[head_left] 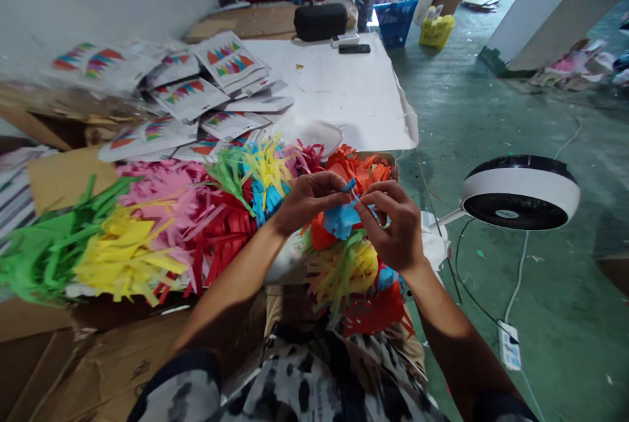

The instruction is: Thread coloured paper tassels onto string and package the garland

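Note:
My left hand (317,198) pinches the rolled top of a blue paper tassel (340,219) between thumb and fingers. Close beside it, my right hand (393,222) is closed, its fingertips at a thin pale string by the tassel's top; how firmly it grips the string is hard to see. Blue fringe hangs below the hands. Under it, yellow tassels (361,263) and red tassels (376,310) hang over my lap. Orange tassels (358,166) lie just behind my hands. To the left spread piles of pink tassels (170,196), yellow and green tassels (54,255).
Printed packets (191,94) are heaped at the back left of the white table (339,94). A black case (320,21) and a phone (354,49) lie at its far end. A fan (521,192) stands at right, near a power strip (510,345). A blue basket (394,19) sits behind.

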{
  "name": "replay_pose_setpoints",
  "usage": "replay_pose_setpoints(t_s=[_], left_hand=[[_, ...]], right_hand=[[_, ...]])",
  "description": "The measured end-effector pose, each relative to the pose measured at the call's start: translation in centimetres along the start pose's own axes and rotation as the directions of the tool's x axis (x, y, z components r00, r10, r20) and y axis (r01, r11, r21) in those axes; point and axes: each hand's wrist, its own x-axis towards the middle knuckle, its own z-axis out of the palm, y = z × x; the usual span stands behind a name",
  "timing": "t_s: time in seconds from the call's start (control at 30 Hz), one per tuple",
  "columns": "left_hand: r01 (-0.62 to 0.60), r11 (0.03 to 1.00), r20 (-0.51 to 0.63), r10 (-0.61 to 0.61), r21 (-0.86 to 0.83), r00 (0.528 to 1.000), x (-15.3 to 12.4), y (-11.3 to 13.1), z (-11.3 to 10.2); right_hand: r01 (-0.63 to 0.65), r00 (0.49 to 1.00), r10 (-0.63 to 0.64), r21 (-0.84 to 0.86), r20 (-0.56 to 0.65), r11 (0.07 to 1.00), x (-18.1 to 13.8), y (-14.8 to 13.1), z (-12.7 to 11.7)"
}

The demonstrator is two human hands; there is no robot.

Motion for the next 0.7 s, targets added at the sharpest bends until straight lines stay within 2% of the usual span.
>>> replay_pose_setpoints(t_s=[0.27,0.7], left_hand=[[0.003,0.999,0.013,-0.003,0.052,1.000,0.03,-0.48,-0.06],[0.022,1.000,0.034,-0.022,-0.005,0.999,0.19,-0.55,-0.19]], right_hand=[[-0.028,0.999,0.028,-0.013,-0.015,1.000,0.21,0.50,0.24],[-0.021,1.000,0.020,0.029,0.024,0.999,0.06,0.07,0.10]])
